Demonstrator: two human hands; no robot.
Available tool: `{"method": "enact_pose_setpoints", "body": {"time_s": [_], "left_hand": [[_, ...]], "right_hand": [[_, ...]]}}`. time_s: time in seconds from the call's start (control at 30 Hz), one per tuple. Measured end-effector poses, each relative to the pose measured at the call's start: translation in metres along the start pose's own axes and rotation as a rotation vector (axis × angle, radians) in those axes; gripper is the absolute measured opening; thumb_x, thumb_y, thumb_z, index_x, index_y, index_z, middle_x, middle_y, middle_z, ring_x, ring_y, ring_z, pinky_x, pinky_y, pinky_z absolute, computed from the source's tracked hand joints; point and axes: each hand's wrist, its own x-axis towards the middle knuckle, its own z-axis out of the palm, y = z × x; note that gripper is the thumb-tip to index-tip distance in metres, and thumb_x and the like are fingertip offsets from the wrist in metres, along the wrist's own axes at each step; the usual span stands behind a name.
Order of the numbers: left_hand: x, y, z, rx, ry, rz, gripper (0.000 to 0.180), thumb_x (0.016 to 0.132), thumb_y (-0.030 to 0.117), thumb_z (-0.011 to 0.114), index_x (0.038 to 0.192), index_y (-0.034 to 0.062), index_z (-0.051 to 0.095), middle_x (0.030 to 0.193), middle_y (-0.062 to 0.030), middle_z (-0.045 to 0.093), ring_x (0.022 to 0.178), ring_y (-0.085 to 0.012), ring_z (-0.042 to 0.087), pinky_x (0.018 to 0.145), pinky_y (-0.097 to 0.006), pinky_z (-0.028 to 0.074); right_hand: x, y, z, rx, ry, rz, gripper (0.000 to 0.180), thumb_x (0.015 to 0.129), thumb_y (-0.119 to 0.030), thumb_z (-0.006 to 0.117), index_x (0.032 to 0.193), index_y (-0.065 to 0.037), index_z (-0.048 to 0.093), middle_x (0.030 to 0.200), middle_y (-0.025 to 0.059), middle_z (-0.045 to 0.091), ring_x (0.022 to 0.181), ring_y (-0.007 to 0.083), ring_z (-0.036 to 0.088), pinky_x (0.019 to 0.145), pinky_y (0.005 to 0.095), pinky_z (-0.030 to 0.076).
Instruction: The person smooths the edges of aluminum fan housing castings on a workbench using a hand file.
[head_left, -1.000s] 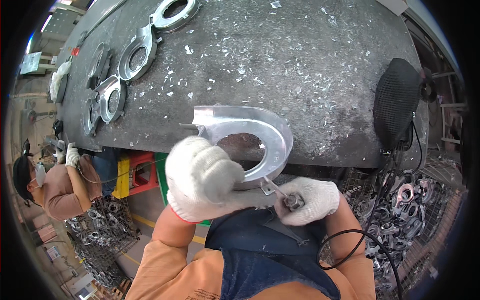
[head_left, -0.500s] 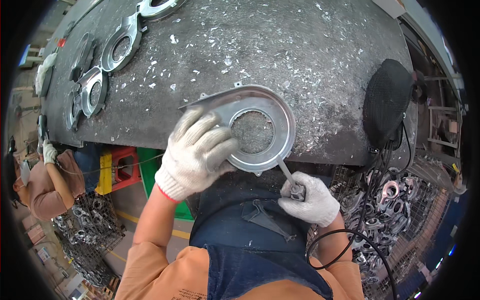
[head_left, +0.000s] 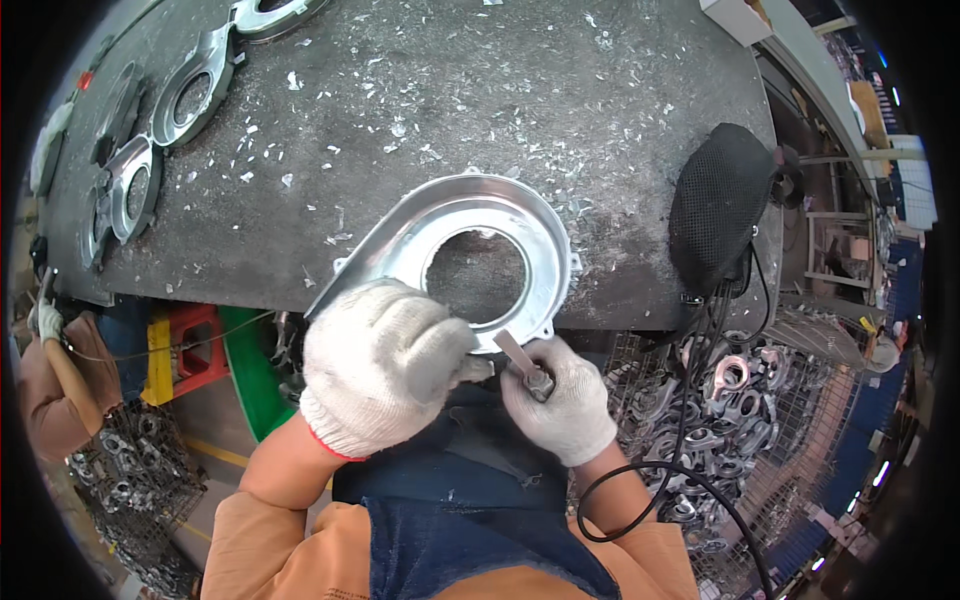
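Observation:
A flat silvery cast-metal cover [head_left: 455,225] with a large round hole lies on the grey workbench [head_left: 480,100] at its near edge. My left hand [head_left: 385,365], in a white knit glove, grips the cover's near rim. My right hand [head_left: 560,400], also gloved, is closed around a small metal hand tool [head_left: 520,358] whose tip touches the cover's lower edge.
Metal chips litter the bench. Several similar ring-shaped castings [head_left: 185,95] lie at the far left. A black mesh-covered object [head_left: 722,205] with a cable sits at the right edge. Wire baskets of castings [head_left: 720,400] stand below. Another person [head_left: 45,370] works at lower left.
The cover has been turned and laid flatter on the bench. My left hand shifted from its top down to the near rim, and my right hand with the tool stayed at the lower edge.

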Motion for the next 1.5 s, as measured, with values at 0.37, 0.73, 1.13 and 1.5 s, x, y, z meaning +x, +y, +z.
{"method": "enact_pose_setpoints", "body": {"time_s": [0.37,0.73,1.13,1.5], "left_hand": [[-0.003,0.019,-0.004,0.024,-0.057,-0.102,0.037,0.065,0.02,0.096,0.093,0.0087,0.074,0.087,-0.0077,0.07,0.075,-0.0314,0.072,0.067,-0.044,0.057],[-0.019,-0.001,0.023,0.058,-0.036,-0.03,0.034,0.065,0.019,0.09,0.093,0.0079,0.074,0.086,-0.0091,0.069,0.085,-0.0324,0.072,0.079,-0.047,0.06],[-0.064,-0.042,-0.013,0.363,-0.13,-0.124,0.071,0.068,0.039,0.092,0.131,0.0122,0.073,0.14,-0.0088,0.068,0.136,-0.039,0.06,0.12,-0.065,0.04],[-0.039,-0.023,-0.036,0.409,0.018,0.078,0.046,0.064,0.032,0.092,0.108,0.0166,0.084,0.111,-0.0008,0.079,0.117,-0.0284,0.071,0.096,-0.05,0.055]], "right_hand": [[0.005,0.011,0.007,-0.32,0.579,-0.011,0.019,0.089,-0.012,0.083,0.101,-0.01,0.07,0.091,0.0124,0.077,0.077,0.0367,0.078,0.069,0.0431,0.062],[0.01,0.022,-0.022,0.014,-0.125,0.172,0.021,0.088,-0.02,0.083,0.099,-0.006,0.071,0.087,0.0142,0.076,0.083,0.031,0.076,0.077,0.0416,0.061],[-0.006,0.034,-0.015,0.106,-0.158,0.248,0.024,0.081,-0.013,0.089,0.095,-0.005,0.071,0.086,0.0072,0.075,0.08,0.0138,0.07,0.076,0.0343,0.058],[-0.004,0.007,0.007,-0.094,0.246,-0.005,0.022,0.088,-0.019,0.085,0.1,-0.009,0.07,0.088,0.0169,0.077,0.082,0.0372,0.079,0.071,0.0427,0.062]]}}
